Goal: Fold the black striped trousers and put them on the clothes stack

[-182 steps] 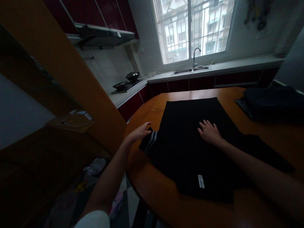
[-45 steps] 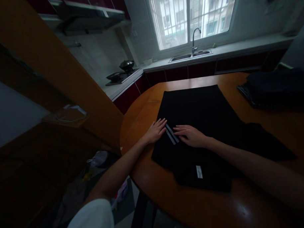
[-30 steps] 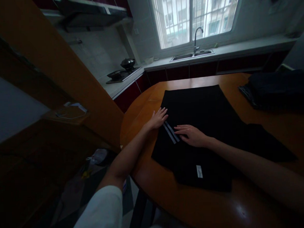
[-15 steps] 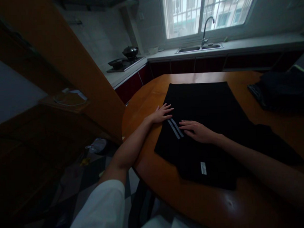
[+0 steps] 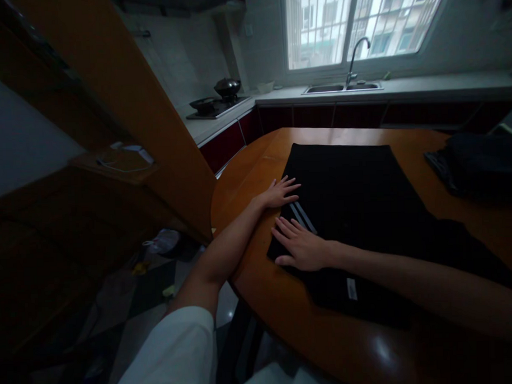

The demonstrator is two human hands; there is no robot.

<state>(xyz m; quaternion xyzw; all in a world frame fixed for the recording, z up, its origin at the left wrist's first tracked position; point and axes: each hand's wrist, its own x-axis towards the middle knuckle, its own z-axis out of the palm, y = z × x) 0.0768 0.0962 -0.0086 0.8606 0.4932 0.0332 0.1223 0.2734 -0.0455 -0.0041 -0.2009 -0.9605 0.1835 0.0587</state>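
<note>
Black knit fabric, a short-sleeved shirt (image 5: 357,194) with two pale stripes (image 5: 303,215) on its folded-in sleeve cuff, lies spread flat on the round orange-brown wooden table (image 5: 417,354), its hem toward the window and a small white label (image 5: 350,288) near the closest edge. Both hands lie open and flat, holding nothing. The left hand (image 5: 279,192) presses its palm on the shirt's left edge just above the stripes, fingers spread across cloth and table. The right hand (image 5: 299,246) rests palm down on the folded sleeve just below the stripes, close to the table's rim. The two hands are near each other but not touching, the stripes between them.

Judging by how things lie, the risk is at that near corner: the cloth sits close to the rim, and a sideways push from either palm could drag the fold askew or nudge the corner over the edge. The other sleeve, at the right, looks loose and rumpled, so it could bunch if the body shifts.

Farther right on the table sits a dark folded pile of clothing (image 5: 477,164). Beyond are a steel sink with a curved tap (image 5: 348,82) and a dark wok on a stove (image 5: 227,87).
</note>
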